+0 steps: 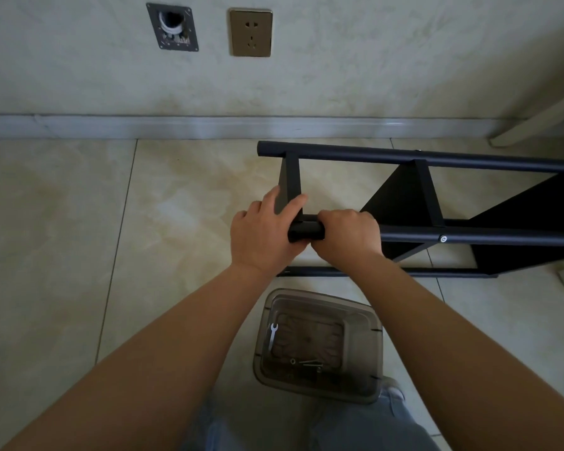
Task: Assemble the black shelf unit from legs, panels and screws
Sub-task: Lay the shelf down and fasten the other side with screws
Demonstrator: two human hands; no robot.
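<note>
The black shelf unit (pixel 437 206) is laid on its side on the tiled floor (pixel 79 239), near the wall, so that its tubular legs run level and their joints can be reached from above. Three panels are seen standing edge-up between the legs.

The near upper leg (pixel 469 237) is held at its free end by both hands. The left hand (pixel 264 232) is set over the end of the tube, its fingers spread and lying along the end panel (pixel 288 187), the thumb on the panel's other face; the panel appears to be steadied against the leg by this hold. The right hand (pixel 350 232) is curled round the same leg just beside the left, its grip wrapped about the tube. It is judged that the leg end is being seated or aligned on the end panel before fastening; whether a screw is held under either hand cannot be told.

One bright screw head (pixel 443 238) is seen already fitted in this leg at the next panel along.

A clear plastic tub (pixel 365 320) is placed on the floor close to the knees, evidently to keep hardware within reach. A small flat spanner (pixel 273 336) and a few loose fasteners (pixel 308 362) are held in it.

No brand, label or legible writing is found on the unit, tub or tool. A wall socket (pixel 250 32) bears no readable marking.
</note>
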